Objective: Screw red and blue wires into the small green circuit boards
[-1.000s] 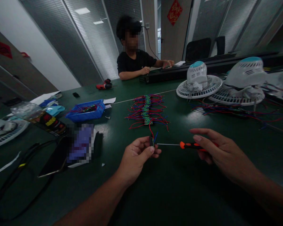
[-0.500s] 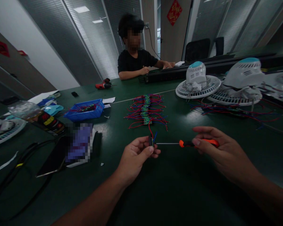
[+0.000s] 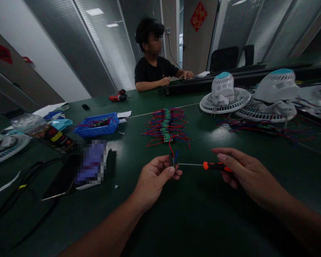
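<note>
Between the thumb and fingers of my left hand (image 3: pixel 156 178) is a small dark circuit board (image 3: pixel 171 160), held on edge, with a red and a blue wire rising from it. My right hand (image 3: pixel 246 171) is closed around the handle of an orange and black screwdriver (image 3: pixel 216 166). The screwdriver lies level, and its thin shaft points left with the tip at the board; the exact contact point is too small to make out. Beyond my hands, a column of green circuit boards (image 3: pixel 166 125) with red and blue wires lies on the table.
On the left are a blue bin (image 3: pixel 96 125) of wired boards, a bottle (image 3: pixel 55 137) and a phone (image 3: pixel 60 176). White fan parts (image 3: pixel 224 98) stand at the right, near loose wires. A red drill (image 3: pixel 118 96) lies farther back. A person (image 3: pixel 156 71) sits across the green table (image 3: pixel 192 221).
The fingers of my right hand have shifted on the screwdriver handle, the thumb now higher and the forefinger further forward. My left hand and the board stay almost still.
</note>
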The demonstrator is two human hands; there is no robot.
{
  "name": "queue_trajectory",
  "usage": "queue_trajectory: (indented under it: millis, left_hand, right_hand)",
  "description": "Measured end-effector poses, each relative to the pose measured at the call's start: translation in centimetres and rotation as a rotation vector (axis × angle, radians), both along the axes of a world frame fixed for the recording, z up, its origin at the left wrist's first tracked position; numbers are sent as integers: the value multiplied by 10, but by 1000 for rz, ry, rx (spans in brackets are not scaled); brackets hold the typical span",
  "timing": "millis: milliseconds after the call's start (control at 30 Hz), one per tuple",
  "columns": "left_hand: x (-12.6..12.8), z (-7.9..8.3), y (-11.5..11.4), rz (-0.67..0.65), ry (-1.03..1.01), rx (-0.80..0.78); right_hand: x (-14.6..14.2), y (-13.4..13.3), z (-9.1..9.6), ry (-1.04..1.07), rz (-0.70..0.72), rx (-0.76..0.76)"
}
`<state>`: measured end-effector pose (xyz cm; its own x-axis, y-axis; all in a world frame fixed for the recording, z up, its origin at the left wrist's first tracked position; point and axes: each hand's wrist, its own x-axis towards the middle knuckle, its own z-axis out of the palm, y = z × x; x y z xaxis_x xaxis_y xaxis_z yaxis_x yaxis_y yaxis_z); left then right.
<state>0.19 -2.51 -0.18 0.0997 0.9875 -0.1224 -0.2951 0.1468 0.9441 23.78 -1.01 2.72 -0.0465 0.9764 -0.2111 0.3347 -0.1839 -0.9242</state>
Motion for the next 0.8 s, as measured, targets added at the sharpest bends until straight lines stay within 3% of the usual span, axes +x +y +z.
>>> queue_trajectory:
  millis: [200,433,600,800]
  left_hand:
    - [1,3,0,11,-17,-6]
    - [0,0,0,-4,3,2]
    - [1,-1,0,0,-5,2]
    - [1,0,0,-4,-14,4]
  right_hand:
    - [2,1,-8,84,1,54]
    - [-4,-1,2,163,-92,98]
    - [2,1,-7,144,-42,151]
    - [0,1,-3,150,-20,-39]
